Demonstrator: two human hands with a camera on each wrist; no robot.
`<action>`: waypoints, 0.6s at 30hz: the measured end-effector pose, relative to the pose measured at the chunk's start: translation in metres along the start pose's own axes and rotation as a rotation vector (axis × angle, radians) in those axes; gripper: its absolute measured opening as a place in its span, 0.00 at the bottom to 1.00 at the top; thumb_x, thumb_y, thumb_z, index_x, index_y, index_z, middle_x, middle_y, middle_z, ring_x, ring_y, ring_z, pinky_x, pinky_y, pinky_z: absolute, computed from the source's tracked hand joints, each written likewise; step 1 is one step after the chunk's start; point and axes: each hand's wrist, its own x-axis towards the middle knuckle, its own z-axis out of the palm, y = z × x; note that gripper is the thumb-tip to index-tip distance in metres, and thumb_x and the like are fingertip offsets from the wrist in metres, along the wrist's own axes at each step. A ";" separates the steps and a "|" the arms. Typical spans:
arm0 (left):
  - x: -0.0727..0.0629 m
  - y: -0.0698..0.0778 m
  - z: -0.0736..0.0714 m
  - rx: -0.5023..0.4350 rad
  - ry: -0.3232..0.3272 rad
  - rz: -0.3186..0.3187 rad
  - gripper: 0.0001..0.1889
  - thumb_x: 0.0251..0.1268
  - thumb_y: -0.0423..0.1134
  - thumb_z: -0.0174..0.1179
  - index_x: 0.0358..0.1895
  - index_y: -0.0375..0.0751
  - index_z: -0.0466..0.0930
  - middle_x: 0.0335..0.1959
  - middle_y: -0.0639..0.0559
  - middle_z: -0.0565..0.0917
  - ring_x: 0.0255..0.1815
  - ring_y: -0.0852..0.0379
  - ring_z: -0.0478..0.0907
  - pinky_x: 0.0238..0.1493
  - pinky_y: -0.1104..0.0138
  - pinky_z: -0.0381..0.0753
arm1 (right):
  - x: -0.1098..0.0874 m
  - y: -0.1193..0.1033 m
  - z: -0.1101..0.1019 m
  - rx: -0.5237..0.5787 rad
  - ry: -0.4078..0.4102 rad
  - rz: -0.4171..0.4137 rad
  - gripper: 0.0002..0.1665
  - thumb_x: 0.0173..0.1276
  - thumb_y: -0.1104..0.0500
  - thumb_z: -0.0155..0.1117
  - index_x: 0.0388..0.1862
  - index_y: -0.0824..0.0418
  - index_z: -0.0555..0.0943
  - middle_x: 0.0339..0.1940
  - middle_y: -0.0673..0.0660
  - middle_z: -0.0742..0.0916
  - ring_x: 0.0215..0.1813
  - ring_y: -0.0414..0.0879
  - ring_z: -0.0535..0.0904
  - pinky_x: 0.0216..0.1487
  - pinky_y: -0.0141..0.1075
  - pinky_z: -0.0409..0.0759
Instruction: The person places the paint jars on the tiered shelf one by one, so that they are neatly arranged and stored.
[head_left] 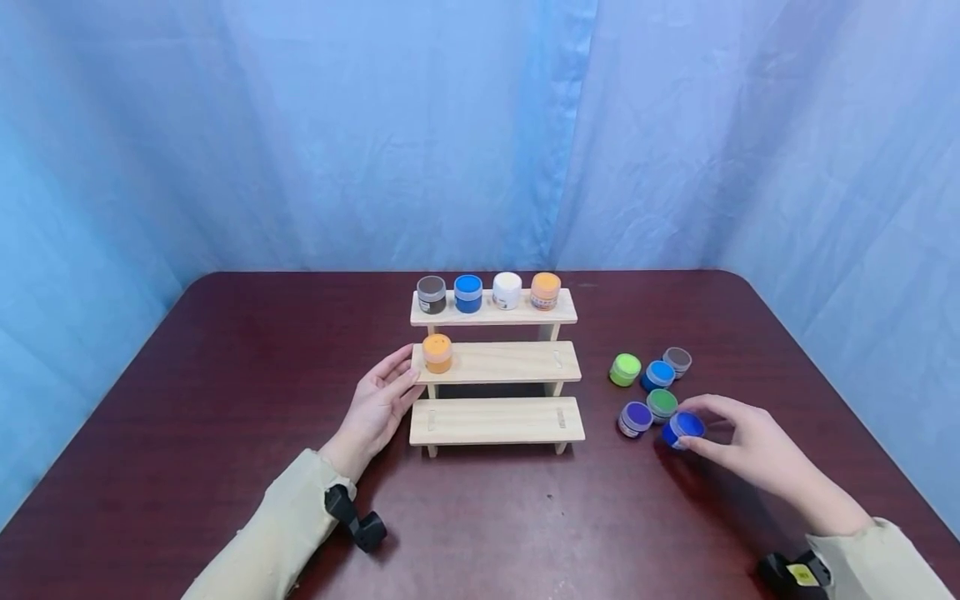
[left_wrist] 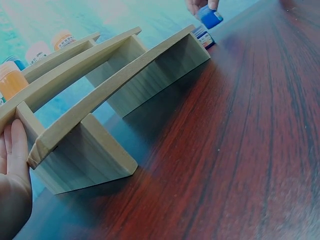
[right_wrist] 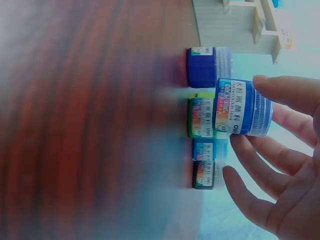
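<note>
Dark blue jar (head_left: 683,429) in right hand (head_left: 759,443), pinched between thumb and fingers, just above tabletop (head_left: 487,533), near other jars (head_left: 662,406). Left hand (head_left: 375,410), fingers extended, touches wooden rack (head_left: 502,363) at left end, probably steadying it.

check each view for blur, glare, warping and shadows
Head: mostly clear, soft sheen on the glossy dark-red table, a shadow below the right hand; left wrist: lens distortion seems to bow the pale wooden three-tier stand, blue-green tint behind; right wrist: table blurred at left, the round blue plastic jar sharper.
</note>
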 end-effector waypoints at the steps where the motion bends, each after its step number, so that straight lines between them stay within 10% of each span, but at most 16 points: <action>1: 0.000 0.000 0.000 -0.001 0.001 0.000 0.28 0.70 0.23 0.43 0.72 0.32 0.52 0.41 0.57 0.74 0.41 0.68 0.78 0.46 0.77 0.79 | 0.000 -0.001 -0.001 0.001 0.011 0.003 0.21 0.56 0.54 0.73 0.48 0.56 0.80 0.40 0.51 0.85 0.39 0.28 0.76 0.40 0.27 0.81; 13: 0.001 -0.001 -0.001 -0.019 0.002 0.003 0.28 0.70 0.22 0.43 0.72 0.32 0.52 0.40 0.57 0.75 0.41 0.68 0.78 0.46 0.76 0.80 | 0.010 -0.019 -0.003 0.075 0.195 -0.078 0.22 0.54 0.59 0.74 0.49 0.57 0.80 0.43 0.55 0.85 0.42 0.17 0.73 0.41 0.12 0.72; 18: 0.001 -0.001 -0.001 -0.017 0.000 0.002 0.28 0.70 0.22 0.43 0.72 0.31 0.52 0.40 0.57 0.74 0.40 0.68 0.78 0.46 0.76 0.80 | 0.018 -0.028 0.002 0.114 0.279 -0.140 0.23 0.49 0.67 0.76 0.47 0.60 0.81 0.41 0.42 0.83 0.41 0.18 0.74 0.42 0.12 0.73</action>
